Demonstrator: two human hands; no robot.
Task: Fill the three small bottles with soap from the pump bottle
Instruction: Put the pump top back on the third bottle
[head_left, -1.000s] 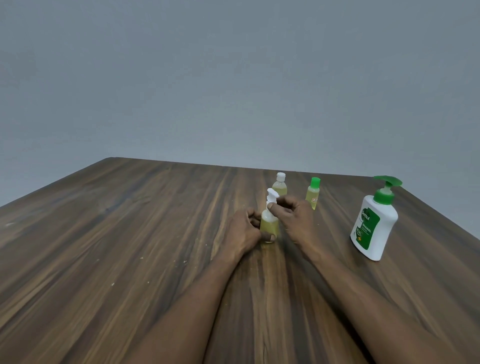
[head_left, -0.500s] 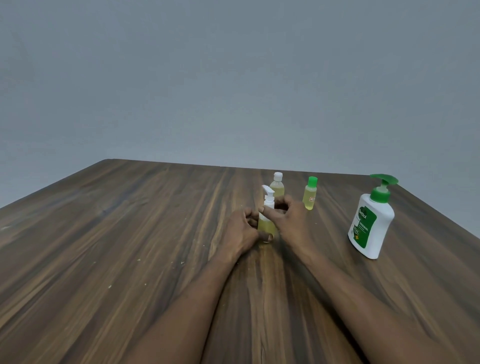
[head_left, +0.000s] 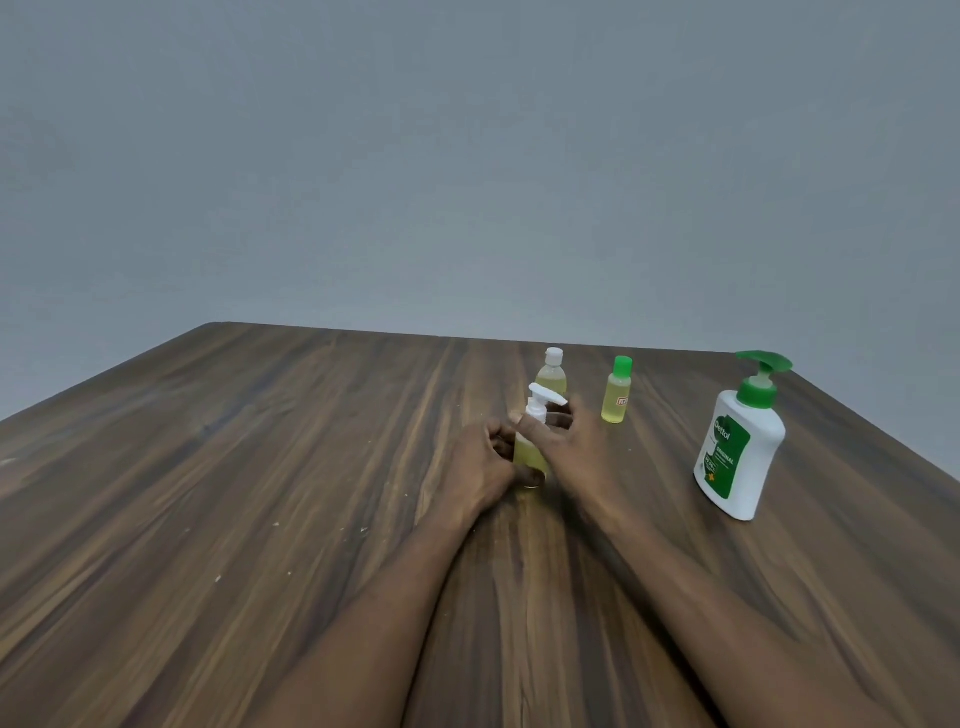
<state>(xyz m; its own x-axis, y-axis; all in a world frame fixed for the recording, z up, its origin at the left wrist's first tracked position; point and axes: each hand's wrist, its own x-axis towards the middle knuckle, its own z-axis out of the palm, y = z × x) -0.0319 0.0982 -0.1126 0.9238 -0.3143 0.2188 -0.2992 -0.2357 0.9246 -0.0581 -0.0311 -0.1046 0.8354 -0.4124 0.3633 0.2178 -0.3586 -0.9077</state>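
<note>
The small pump-top bottle is held between both grips near the middle of the counter. The left grip is closed round the bottle's lower body from the left, with the fingers curled and the thumb laid low across the front near the base. The right grip is closed on the same bottle from the right. Its thumb is pressed against the neck just under the white pump head, and its curled fingers are seen behind the bottle. The bottle is kept upright. Whether its base is on the wood or just above it cannot be told. Yellow-green liquid is seen through its clear wall, and its white spout is turned to the right.

Just behind the right grip the white-capped bottle is stood upright, its lower part hidden by the fingers, and yellowish liquid is seen in it. To its right, and apart from it, the green-capped bottle is stood upright, holding yellow liquid and marked with a small red-and-white label. Farther right, well apart from the grips, the large pump bottle is placed near the counter's right edge. It is white with a green label and a green pump head, and it is touched by neither grip. Small pale specks are scattered over the dark wood grain left of the forearms. A plain grey wall is seen beyond the counter's far edge.
</note>
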